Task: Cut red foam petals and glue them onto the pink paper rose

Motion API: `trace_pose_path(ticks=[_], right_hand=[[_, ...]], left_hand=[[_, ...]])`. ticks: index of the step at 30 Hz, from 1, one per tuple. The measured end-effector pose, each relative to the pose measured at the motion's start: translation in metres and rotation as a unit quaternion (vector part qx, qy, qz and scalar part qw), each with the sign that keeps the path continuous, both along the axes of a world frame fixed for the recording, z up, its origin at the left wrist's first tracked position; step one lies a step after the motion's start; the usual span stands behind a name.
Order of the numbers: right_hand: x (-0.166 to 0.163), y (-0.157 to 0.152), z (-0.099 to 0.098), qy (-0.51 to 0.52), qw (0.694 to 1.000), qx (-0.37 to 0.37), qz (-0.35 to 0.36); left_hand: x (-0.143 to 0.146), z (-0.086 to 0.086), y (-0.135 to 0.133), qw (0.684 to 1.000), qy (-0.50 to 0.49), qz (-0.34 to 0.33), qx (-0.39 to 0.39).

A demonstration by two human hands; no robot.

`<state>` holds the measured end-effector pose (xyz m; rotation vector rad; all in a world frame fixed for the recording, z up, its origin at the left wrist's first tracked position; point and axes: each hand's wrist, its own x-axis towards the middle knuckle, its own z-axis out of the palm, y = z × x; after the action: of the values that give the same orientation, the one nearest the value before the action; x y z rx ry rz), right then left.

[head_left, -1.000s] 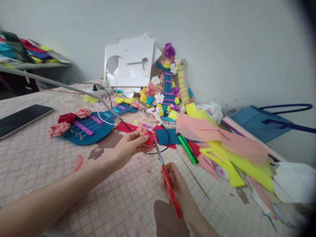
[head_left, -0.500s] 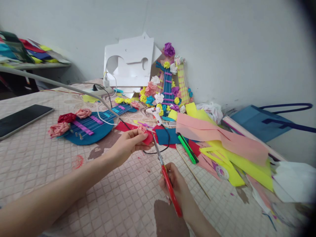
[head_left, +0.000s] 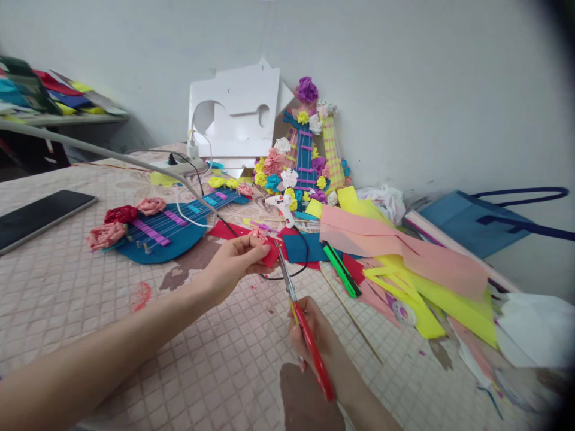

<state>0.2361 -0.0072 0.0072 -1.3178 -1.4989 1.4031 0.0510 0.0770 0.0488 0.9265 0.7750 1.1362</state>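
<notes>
My left hand [head_left: 238, 260] pinches a small piece of red paper [head_left: 270, 255] over the middle of the table. A pink paper flower [head_left: 258, 234] shows just above those fingers; whether it is held too, I cannot tell. Red-handled scissors [head_left: 309, 344] are gripped in my right hand [head_left: 317, 329], blades pointing away from me, their tips at the red paper's right edge. Behind the hands stands a white glue gun [head_left: 283, 209] with a black cord. To the left lies a blue paper guitar [head_left: 162, 239] with strings, purple strips and paper flowers.
Right of the scissors are a green cutter knife [head_left: 341, 270], a thin wooden stick [head_left: 353, 316], pink paper [head_left: 399, 251] and yellow paper [head_left: 458, 305]. A phone [head_left: 45, 216] lies far left. Flowered paper guitars [head_left: 306, 152] and white boards [head_left: 233, 114] lean on the wall. A white cable [head_left: 112, 147] crosses the left side.
The scissors and my right hand have shifted very slightly, with the handle a little lower. My left hand stays in nearly the same place with the red paper.
</notes>
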Motion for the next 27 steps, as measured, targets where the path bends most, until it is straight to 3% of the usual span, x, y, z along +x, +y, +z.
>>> trace_pose_path(ticks=[5, 13, 27], right_hand=[[0.001, 0.001, -0.006, -0.012, 1.000, -0.002, -0.018], [-0.004, 0.001, 0.008, -0.023, 0.999, -0.019, -0.039], [-0.002, 0.002, 0.012, -0.040, 0.997, -0.039, -0.044]], left_hand=[[0.000, 0.000, 0.000, 1.000, -0.002, 0.005, -0.006], [0.000, 0.001, -0.001, 1.000, -0.003, 0.007, -0.006], [-0.003, 0.001, 0.003, 1.000, -0.006, -0.016, 0.005]])
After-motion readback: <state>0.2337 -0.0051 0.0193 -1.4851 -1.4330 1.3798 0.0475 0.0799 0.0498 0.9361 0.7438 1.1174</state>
